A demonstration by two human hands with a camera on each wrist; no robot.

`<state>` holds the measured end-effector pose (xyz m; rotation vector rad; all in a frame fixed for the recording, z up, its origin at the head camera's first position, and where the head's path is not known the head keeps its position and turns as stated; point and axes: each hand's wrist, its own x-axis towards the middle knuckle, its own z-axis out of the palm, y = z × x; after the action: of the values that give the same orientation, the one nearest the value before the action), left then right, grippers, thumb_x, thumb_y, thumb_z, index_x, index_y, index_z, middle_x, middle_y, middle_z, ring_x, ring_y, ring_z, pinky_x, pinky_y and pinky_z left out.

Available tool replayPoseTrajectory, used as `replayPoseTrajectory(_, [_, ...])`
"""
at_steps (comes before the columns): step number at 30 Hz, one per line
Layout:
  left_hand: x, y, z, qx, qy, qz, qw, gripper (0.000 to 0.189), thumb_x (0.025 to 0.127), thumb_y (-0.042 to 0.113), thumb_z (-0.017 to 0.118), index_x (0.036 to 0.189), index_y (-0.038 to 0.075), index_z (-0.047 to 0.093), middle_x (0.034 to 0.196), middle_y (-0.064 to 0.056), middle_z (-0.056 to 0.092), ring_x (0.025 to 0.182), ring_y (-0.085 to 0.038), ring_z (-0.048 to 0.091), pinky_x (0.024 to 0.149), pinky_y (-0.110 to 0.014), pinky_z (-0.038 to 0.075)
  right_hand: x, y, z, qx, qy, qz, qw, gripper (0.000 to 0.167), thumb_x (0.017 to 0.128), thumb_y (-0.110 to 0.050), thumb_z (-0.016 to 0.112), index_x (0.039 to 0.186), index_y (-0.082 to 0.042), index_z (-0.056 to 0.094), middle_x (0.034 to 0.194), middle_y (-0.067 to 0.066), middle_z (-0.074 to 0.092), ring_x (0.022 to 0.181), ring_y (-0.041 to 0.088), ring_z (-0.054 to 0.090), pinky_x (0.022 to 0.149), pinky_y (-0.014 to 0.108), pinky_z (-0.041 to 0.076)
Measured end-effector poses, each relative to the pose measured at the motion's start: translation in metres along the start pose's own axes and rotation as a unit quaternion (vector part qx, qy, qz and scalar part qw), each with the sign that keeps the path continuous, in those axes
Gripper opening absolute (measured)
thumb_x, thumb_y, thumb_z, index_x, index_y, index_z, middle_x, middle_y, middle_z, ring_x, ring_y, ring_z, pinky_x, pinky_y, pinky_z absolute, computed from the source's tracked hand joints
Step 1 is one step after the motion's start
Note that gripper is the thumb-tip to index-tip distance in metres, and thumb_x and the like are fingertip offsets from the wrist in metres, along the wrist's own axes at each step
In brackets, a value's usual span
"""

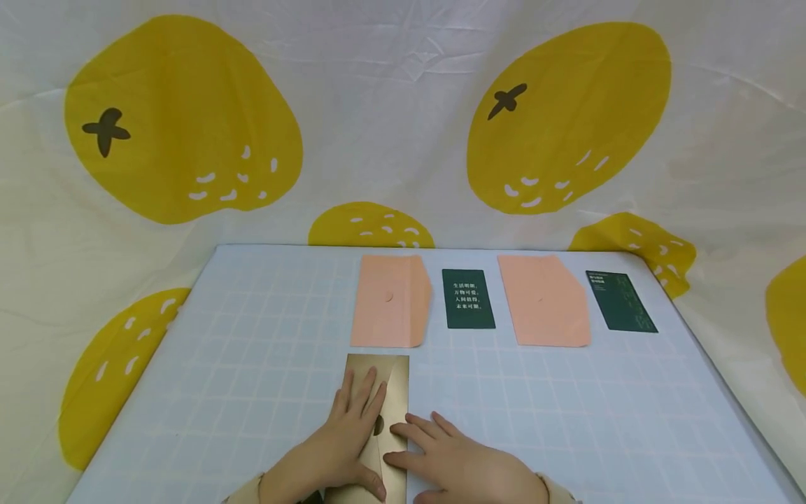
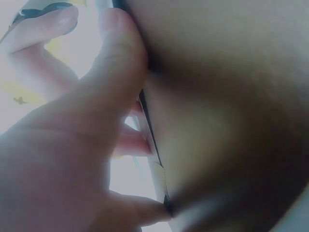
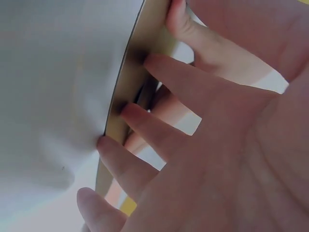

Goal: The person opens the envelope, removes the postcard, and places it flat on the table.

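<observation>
A long gold envelope (image 1: 395, 392) lies flat near the front edge of the table, its flap folded over and a dark round mark (image 1: 378, 425) by the flap's edge. My left hand (image 1: 346, 437) rests on its left part with fingers spread and straight. From the right, my right hand (image 1: 456, 451) touches the envelope with its fingertips, the fingers extended. In the right wrist view those fingertips meet the gold surface (image 3: 140, 53) close to its long edge. The left wrist view shows the thumb (image 2: 120, 58) against the gold paper, much of it blurred.
Across the back of the table (image 1: 264, 315) lie a pink envelope (image 1: 383, 308), a green card (image 1: 469, 311) with white writing, another pink envelope (image 1: 544, 322) and a second green card (image 1: 620, 304). A white curtain (image 1: 384, 105) with yellow fruit prints hangs behind.
</observation>
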<state>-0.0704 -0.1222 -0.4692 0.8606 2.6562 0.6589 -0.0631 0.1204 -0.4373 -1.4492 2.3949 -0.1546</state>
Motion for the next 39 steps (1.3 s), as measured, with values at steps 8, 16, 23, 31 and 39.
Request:
replayPoseTrajectory(8, [0.015,0.001,-0.011,0.009,-0.009,-0.018,0.9998,0.140,0.055,0.068,0.082,0.157,-0.002,0.015,0.162,-0.027,-0.003,0.140,-0.060,-0.013,0.107,-0.072,0.018,-0.001,0.010,-0.004,0.027,0.022,0.009,0.9994,0.057,0.096,-0.038,0.064,0.149,-0.027,0.045,0.158,0.005,0.029,0.147,0.029,0.026,0.107,0.058,0.035])
replayPoseTrajectory(16, [0.021,-0.008,-0.011,0.023,-0.005,-0.017,0.9996,0.139,0.056,0.072,0.079,0.158,0.003,0.014,0.163,-0.024,-0.002,0.142,-0.058,-0.011,0.109,-0.069,0.018,0.003,0.016,-0.002,0.049,0.034,0.005,0.9982,0.058,0.097,-0.035,0.063,0.150,-0.024,0.043,0.159,0.008,0.028,0.147,0.034,0.025,0.106,0.058,0.036])
replayPoseTrajectory(23, [0.022,-0.008,-0.013,0.070,-0.002,-0.008,0.9975,0.134,0.060,0.077,0.074,0.157,0.002,0.019,0.163,-0.023,0.006,0.144,-0.056,-0.001,0.110,-0.065,0.024,0.008,0.009,0.003,0.127,0.053,0.054,0.9890,0.070,0.097,-0.039,0.063,0.153,-0.012,0.032,0.162,0.016,0.016,0.149,0.039,0.014,0.111,0.059,0.027])
replayPoseTrajectory(31, [0.014,-0.002,-0.024,0.099,-0.020,-0.021,0.9946,0.117,0.063,0.065,0.081,0.151,0.002,0.037,0.160,-0.025,0.021,0.141,-0.058,0.015,0.094,-0.061,0.045,0.017,0.000,0.013,0.181,0.085,0.126,0.9717,0.094,0.093,-0.048,0.064,0.158,-0.004,0.013,0.164,0.021,-0.001,0.150,0.038,0.003,0.115,0.058,0.018])
replayPoseTrajectory(39, [0.013,-0.005,-0.033,0.044,-0.033,0.001,0.9985,0.117,0.063,0.055,0.086,0.154,0.008,0.030,0.160,-0.028,0.013,0.141,-0.060,0.006,0.098,-0.065,0.040,0.026,-0.002,0.018,0.238,0.133,0.150,0.9502,0.101,0.092,-0.055,0.063,0.158,-0.001,0.008,0.163,0.023,-0.007,0.149,0.040,-0.004,0.114,0.063,0.013])
